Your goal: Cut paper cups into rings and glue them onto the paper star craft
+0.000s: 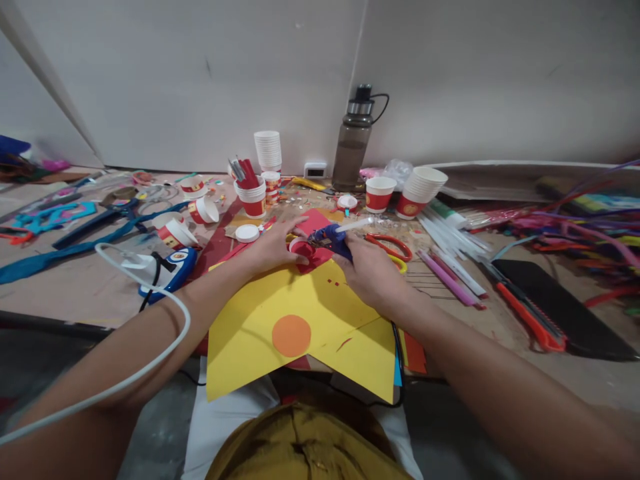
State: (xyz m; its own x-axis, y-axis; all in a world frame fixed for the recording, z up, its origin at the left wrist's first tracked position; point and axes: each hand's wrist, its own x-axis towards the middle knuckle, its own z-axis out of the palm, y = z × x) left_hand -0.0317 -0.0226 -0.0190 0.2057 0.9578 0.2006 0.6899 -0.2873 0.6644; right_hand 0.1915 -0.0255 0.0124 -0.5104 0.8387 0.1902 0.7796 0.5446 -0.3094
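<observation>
The person's right hand (373,270) grips a blue glue gun (330,235), a pale stick jutting from it, over red paper (319,219). The left hand (275,245) curls just beside, though I can't make out its hold. A yellow sheet (240,320) bearing an orange circle (291,336) overhangs the near edge of the worktop (60,290). Along the far edge I see a bottle (351,150); nearer the right, an orange cutter (530,317) lies beside a black slab (570,310).

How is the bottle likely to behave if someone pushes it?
Pushed near its top, the bottle would probably tip, being tall and narrow. It may feel fairly heavy, since it looks part-filled with liquid. The wall close behind could limit a backward fall.
</observation>
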